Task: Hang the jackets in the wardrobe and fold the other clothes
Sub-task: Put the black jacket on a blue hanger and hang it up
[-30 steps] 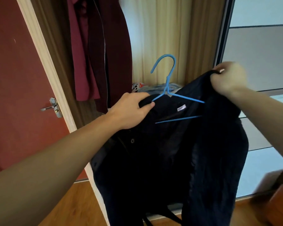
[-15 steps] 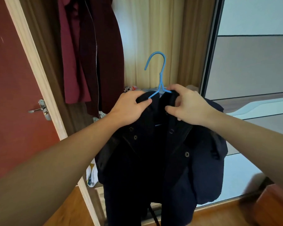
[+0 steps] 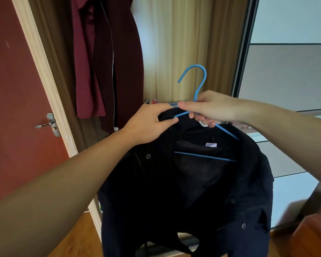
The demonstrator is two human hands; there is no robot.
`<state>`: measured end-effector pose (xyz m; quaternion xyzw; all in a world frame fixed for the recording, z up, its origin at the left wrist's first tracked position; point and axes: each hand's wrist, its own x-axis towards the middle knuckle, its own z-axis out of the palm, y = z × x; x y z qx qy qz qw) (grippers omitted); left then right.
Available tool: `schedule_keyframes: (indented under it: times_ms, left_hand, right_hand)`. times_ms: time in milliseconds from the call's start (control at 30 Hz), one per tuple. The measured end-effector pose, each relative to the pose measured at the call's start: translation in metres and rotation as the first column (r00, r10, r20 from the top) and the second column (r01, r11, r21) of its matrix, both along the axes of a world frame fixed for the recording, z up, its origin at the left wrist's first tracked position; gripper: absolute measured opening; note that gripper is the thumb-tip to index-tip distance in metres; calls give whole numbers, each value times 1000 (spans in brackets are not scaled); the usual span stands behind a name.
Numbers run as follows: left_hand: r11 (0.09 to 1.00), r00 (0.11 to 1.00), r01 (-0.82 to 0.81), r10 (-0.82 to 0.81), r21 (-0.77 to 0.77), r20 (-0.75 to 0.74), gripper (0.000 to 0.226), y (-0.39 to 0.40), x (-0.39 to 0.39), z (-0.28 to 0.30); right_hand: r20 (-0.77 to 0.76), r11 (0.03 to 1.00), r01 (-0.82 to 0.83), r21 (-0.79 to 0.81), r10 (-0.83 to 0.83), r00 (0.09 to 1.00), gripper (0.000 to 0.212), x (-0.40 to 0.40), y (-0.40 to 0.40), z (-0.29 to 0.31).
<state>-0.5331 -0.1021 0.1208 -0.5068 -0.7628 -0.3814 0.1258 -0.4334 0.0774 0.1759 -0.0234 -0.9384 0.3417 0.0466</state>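
- Two hands: left hand mid-frame, right hand just right of it.
- One blue hanger, centre.
- One black jacket, lower centre.
- Two maroon garments, upper left.
- One red door, left edge.
- One door handle, left.

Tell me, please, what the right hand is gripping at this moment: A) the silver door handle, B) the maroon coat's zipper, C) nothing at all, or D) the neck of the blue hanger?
D: the right hand curls round the neck of the blue hanger just below its hook, while the left hand holds the dark jacket by its collar.
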Motion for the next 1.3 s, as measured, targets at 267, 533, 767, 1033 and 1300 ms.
schedule_keyframes:
  times_ms: [267, 533, 767, 1033, 1300]
  left_hand:
    - [949, 994, -90, 67, -304, -85, 28, -26, -26, 17]
    - [772, 792, -526, 294, -356, -535, 18, -32, -24, 14]
    - [831, 595, -552, 337, -67, -729, 23, -11, -24, 51]
    - [839, 876, -470, 404, -273, -264, 30, -8, -32, -9]
    - [838, 836, -509, 428, -197, -344, 28, 1, -44, 4]
  right_hand:
    - [-115, 987, 101, 123, -87, 990, 49, -9, 7, -16]
    - [-110, 977, 107, 182, -88, 990, 41, -8, -14, -16]
    - [-36, 988, 90, 125, -86, 996, 37, -4, -27, -16]
    - [-104, 984, 176, 35, -171, 980, 38, 9, -13, -7]
    - [-22, 985, 149, 89, -147, 989, 34, 17, -23, -19]
